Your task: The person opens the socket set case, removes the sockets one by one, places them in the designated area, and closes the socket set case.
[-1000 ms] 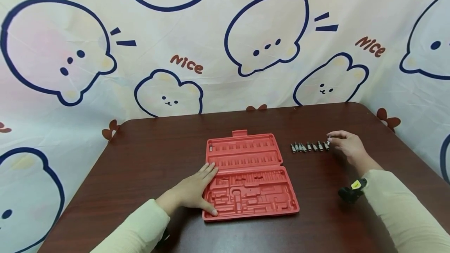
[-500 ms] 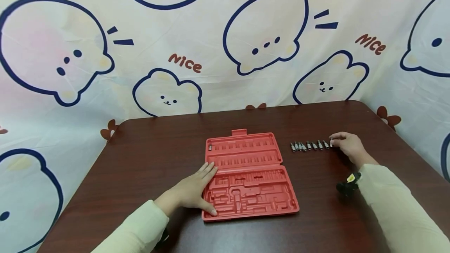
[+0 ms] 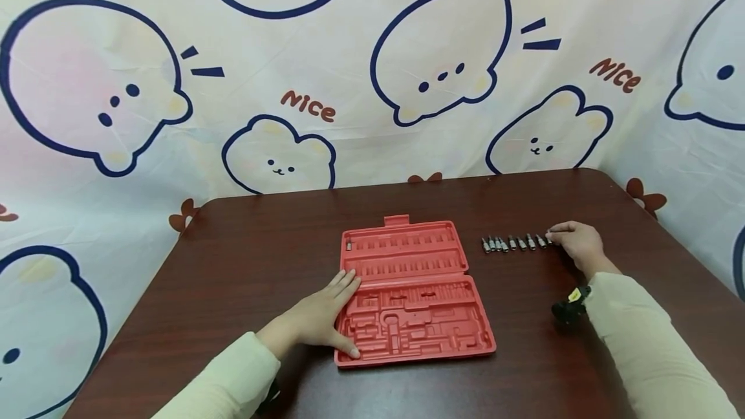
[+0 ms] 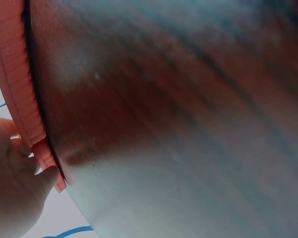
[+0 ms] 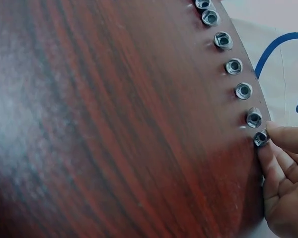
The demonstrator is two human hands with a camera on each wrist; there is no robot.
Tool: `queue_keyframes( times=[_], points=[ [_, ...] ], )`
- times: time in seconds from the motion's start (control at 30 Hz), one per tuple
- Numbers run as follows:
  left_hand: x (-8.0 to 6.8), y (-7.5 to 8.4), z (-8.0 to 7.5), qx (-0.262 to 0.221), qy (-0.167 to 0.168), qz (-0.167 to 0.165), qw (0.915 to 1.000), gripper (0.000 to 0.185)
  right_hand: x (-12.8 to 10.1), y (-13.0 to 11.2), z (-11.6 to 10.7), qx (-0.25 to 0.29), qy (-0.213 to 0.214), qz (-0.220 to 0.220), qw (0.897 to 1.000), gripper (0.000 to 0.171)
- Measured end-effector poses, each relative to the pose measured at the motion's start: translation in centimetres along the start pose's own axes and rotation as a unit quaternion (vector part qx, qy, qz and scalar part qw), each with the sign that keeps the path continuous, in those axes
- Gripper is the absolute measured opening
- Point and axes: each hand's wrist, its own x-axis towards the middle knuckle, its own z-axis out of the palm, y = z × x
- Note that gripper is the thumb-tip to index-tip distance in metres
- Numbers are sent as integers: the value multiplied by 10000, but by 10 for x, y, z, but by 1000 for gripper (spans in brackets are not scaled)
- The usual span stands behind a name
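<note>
1. Pinching the last socket (image 5: 260, 138) between thumb and fingertips (image 5: 286, 137), our right hand (image 3: 573, 243) is curled narrow around it at the end of the socket row (image 3: 515, 242) farthest from the red case (image 3: 410, 290). It's the one that closes off the line, standing on the table (image 3: 262, 244).
2. Our left hand (image 3: 319, 315) lies flat with straight fingers, holding nothing, pressed against the case's near-left edge; the left wrist view only shows the case rim (image 4: 20, 94) against the palm.
3. For this step we'd keep the pinch low and light. These little sockets look tippy, and the neighbour (image 5: 254, 118) sits just beside the held one, so a sloppy finger could knock it over, domino style.
4. Set it upright with the open end up like the others in the right wrist view, keep the same gap as the rest, then let go straight up rather than dragging sideways.
5. Watch the line: the row runs away from the case along the table, so we'd sight down it before releasing.
6. The case lies open, and one small bit (image 3: 348, 245) sits in its top-left slot. The rest of the slots look bare from the head view, though the moulding makes it hard to be sure. Keep the left hand planted so the case doesn't slide.
</note>
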Motion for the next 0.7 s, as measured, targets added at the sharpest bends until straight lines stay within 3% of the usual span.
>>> queue_keyframes(
  times=[0.4,0.7],
  points=[
    [-2,-1,-1,-102,-35,-36,9999,117,-1,3,4,97,229,123,9996,36],
    [-1,1,-2,-33,-65,-43,10000,117,-6,0,0,777,181,227,9966,40]
  ],
)
